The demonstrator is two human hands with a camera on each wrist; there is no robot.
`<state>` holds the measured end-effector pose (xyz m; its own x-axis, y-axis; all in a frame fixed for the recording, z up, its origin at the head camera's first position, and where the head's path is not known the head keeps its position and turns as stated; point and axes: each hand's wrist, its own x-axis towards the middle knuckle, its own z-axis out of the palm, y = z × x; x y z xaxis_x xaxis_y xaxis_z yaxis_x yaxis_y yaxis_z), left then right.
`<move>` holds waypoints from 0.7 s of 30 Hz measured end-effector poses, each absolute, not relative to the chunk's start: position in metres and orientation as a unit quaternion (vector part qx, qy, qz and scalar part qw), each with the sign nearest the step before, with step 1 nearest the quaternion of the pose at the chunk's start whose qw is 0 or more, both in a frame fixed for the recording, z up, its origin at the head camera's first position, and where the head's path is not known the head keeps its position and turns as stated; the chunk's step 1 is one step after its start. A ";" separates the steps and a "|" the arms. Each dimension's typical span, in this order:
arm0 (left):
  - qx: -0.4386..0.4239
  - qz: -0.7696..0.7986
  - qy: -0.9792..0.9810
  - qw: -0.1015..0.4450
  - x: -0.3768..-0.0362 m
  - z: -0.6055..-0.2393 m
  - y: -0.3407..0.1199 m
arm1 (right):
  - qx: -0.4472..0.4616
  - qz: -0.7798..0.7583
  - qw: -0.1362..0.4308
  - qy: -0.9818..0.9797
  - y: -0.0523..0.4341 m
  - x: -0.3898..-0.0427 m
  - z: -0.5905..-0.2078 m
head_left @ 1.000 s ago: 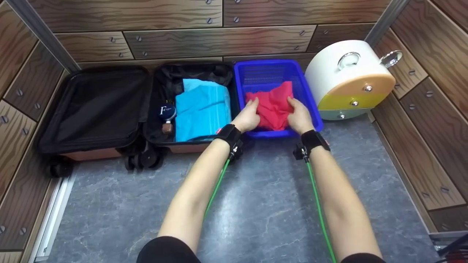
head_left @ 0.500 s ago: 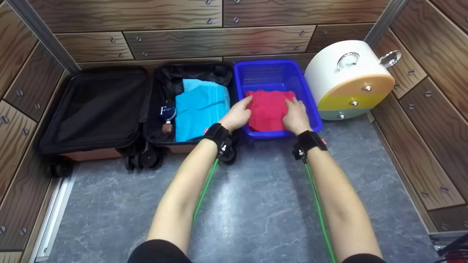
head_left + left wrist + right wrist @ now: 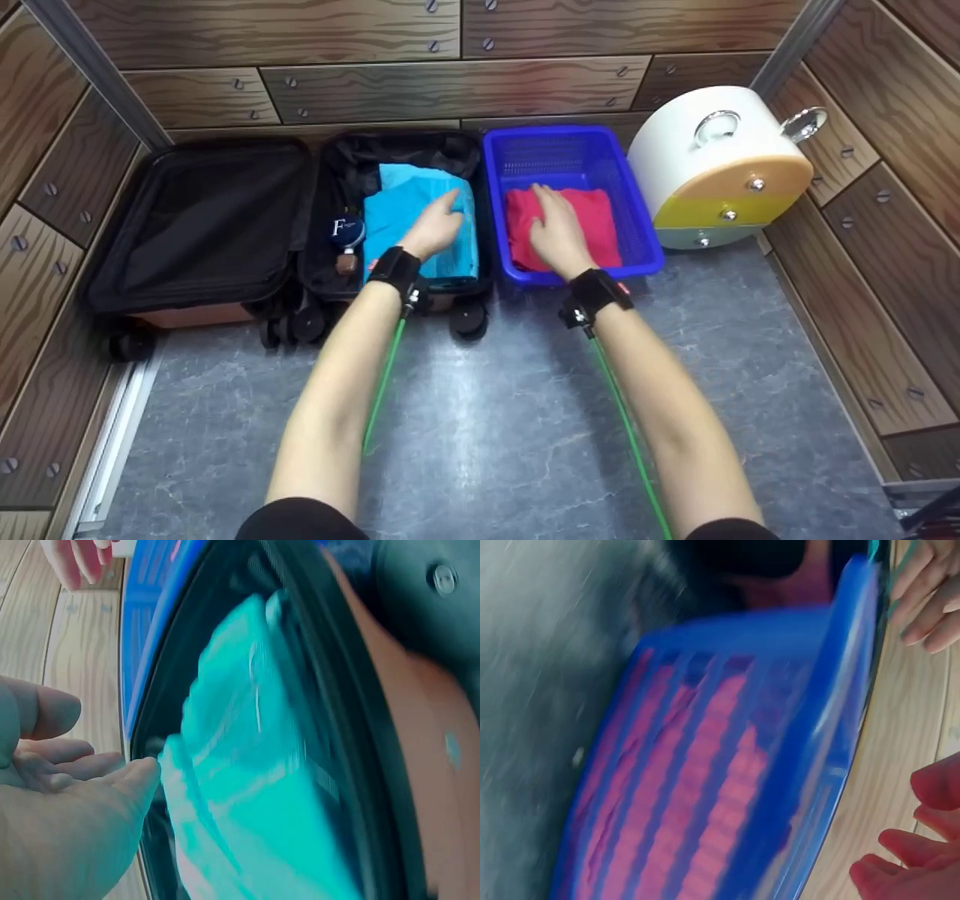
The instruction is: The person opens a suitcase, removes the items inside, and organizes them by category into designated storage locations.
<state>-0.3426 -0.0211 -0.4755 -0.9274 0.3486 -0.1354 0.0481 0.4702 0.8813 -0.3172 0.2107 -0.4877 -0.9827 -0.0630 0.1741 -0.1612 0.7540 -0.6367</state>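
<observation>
While unheld, red cloth point(image 3: 581, 225) inside blue basket point(image 3: 637, 217).

mock room, printed wood-plank walls point(image 3: 360, 82)

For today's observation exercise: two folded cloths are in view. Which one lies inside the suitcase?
The turquoise folded cloth, under the left hand, lies in the open black-lined suitcase. The red folded cloth sits in the blue plastic basket instead.

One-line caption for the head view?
Left hand over folded turquoise cloth in open suitcase; right hand on red cloth in blue basket.
</observation>
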 end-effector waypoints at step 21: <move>-0.068 0.380 0.886 0.256 -0.337 -0.486 -0.127 | 0.048 0.519 -0.097 -0.848 0.126 -0.309 -0.494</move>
